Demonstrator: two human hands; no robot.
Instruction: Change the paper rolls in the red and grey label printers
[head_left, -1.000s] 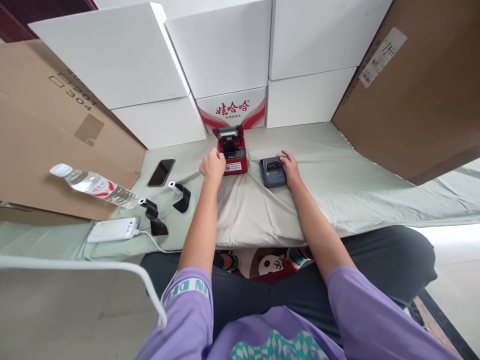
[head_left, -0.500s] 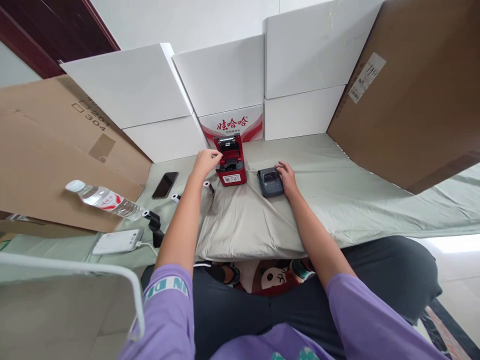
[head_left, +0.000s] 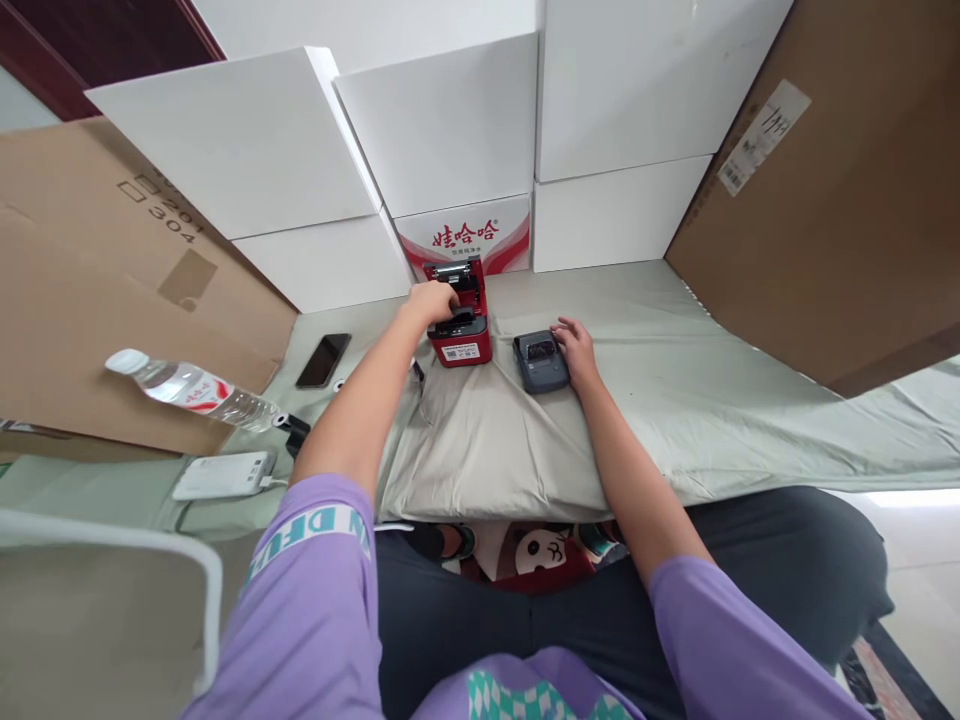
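Note:
A red and black label printer (head_left: 461,348) stands upright with its lid raised. My left hand (head_left: 432,301) reaches into its opening from the left, fingers bent and drawn together; the fingertips and whatever they grip are hidden. To the right lies a small dark grey portable printer (head_left: 541,365). Against its right side rests my right hand (head_left: 576,352), fingers loosely stretched out and not wrapped round it. A small paper roll (head_left: 417,371) is partly hidden behind my left forearm.
Left of my arm are a phone (head_left: 324,360), a water bottle (head_left: 191,388), a white power bank (head_left: 225,476) and a black-and-white roll (head_left: 291,428). White boxes (head_left: 442,125) line the back; brown cartons (head_left: 847,190) stand at both sides. Cloth (head_left: 675,380) covers the surface.
My left hand has moved slightly right and deeper into the red printer's opening. My right hand stays beside the grey printer. The view has shifted slightly.

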